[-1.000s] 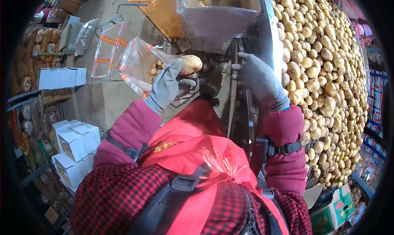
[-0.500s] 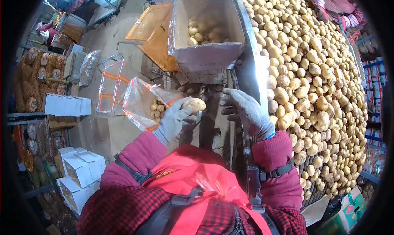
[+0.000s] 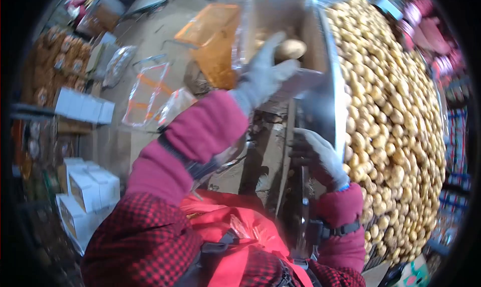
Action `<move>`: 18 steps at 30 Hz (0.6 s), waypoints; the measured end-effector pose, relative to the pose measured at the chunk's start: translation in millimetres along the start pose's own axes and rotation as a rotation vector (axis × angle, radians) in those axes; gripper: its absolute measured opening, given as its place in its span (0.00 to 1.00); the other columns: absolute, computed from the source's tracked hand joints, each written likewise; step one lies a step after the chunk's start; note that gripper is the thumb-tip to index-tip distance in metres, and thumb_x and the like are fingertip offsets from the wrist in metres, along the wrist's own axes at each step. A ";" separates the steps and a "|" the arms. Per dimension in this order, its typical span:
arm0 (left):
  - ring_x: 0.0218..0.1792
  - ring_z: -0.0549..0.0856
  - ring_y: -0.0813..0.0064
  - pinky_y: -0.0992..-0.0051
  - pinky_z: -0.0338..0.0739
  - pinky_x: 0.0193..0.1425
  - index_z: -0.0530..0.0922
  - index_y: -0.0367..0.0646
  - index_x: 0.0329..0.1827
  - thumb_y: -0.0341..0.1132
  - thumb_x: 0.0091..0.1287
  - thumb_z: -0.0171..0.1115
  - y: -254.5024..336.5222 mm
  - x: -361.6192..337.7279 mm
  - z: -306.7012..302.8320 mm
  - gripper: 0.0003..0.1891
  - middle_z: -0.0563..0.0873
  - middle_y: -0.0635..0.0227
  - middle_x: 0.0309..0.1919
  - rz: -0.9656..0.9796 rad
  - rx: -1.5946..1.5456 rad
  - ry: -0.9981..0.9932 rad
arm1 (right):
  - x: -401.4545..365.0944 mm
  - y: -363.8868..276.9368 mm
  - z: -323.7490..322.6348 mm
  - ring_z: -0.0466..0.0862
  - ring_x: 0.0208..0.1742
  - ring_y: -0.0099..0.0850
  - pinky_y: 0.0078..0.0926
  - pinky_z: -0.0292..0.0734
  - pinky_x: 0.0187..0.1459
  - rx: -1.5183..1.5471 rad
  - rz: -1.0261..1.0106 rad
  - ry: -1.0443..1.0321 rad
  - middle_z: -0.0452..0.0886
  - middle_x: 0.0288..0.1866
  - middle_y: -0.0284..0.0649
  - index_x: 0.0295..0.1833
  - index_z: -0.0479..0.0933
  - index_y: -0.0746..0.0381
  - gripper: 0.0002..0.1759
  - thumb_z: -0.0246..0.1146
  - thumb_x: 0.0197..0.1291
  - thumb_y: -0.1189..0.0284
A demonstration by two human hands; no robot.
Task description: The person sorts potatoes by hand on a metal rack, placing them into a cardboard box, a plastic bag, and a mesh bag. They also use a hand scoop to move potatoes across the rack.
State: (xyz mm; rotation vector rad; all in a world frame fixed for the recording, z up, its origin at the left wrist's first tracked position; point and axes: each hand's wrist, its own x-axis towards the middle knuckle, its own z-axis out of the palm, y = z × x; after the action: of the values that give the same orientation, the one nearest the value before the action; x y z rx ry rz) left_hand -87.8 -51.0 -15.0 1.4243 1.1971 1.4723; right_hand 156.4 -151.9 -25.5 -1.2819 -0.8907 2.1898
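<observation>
My left hand (image 3: 263, 74), in a grey glove, reaches over the near side of an open carton (image 3: 280, 9). A potato (image 3: 290, 50) sits between its thumb and fingers, blurred by motion. Inside the carton more potatoes are partly hidden behind the hand. My right hand (image 3: 320, 159), gloved the same way, is empty with fingers apart beside the metal edge (image 3: 339, 121) of the sorting table. To its right lies a broad heap of potatoes (image 3: 391, 116).
An orange bag (image 3: 218, 56) on a frame stands left of the carton, near a second frame (image 3: 145, 99) with a clear bag. White boxes (image 3: 92, 186) are stacked at left. Another person's pink sleeve (image 3: 433, 36) shows across the heap.
My left hand has moved forward and right with the potato, from above the clear bag to over the carton. The view has shifted, and my right hand appears lower in it, still empty.
</observation>
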 end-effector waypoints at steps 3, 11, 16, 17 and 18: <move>0.44 0.85 0.78 0.73 0.83 0.50 0.61 0.36 0.82 0.34 0.74 0.66 41.1 -17.9 -21.9 0.36 0.88 0.62 0.47 -0.212 -0.103 -0.140 | -2.2 -4.9 10.3 0.85 0.50 0.31 0.29 0.80 0.49 -0.068 -0.017 0.010 0.85 0.56 0.42 0.74 0.73 0.61 0.28 0.56 0.80 0.54; 0.61 0.87 0.61 0.65 0.79 0.67 0.77 0.37 0.70 0.30 0.71 0.68 -3.0 -156.4 -218.5 0.24 0.86 0.54 0.62 0.071 0.241 -0.138 | 6.3 15.4 3.4 0.83 0.57 0.35 0.36 0.79 0.56 -0.199 -0.119 0.174 0.82 0.64 0.45 0.79 0.67 0.58 0.30 0.51 0.81 0.53; 0.59 0.87 0.53 0.59 0.81 0.64 0.81 0.36 0.64 0.28 0.67 0.69 -52.1 -198.8 -426.4 0.21 0.88 0.52 0.58 0.040 0.587 0.247 | 19.0 53.4 70.9 0.82 0.64 0.37 0.32 0.82 0.60 -0.218 -0.384 0.682 0.76 0.71 0.46 0.81 0.62 0.60 0.29 0.51 0.80 0.64; 0.58 0.87 0.53 0.59 0.81 0.63 0.81 0.36 0.64 0.28 0.67 0.69 -72.3 -208.7 -468.8 0.22 0.88 0.52 0.57 0.016 0.702 0.339 | 33.4 54.9 112.5 0.83 0.61 0.35 0.31 0.80 0.60 -0.137 -0.371 0.960 0.76 0.73 0.45 0.81 0.62 0.60 0.31 0.50 0.80 0.58; 0.58 0.87 0.53 0.59 0.81 0.63 0.81 0.36 0.64 0.28 0.67 0.69 -83.5 -216.5 -506.7 0.22 0.88 0.52 0.57 -0.018 0.689 0.341 | 51.0 56.9 138.2 0.83 0.61 0.35 0.31 0.80 0.60 -0.163 -0.345 0.967 0.76 0.73 0.45 0.81 0.62 0.60 0.31 0.50 0.80 0.58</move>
State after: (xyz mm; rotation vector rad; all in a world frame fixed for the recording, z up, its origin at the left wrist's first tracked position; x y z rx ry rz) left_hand -575.9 -294.8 -128.6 1.6138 2.0666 1.3850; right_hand 7.5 -199.7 -47.0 -1.8248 -0.7827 1.0240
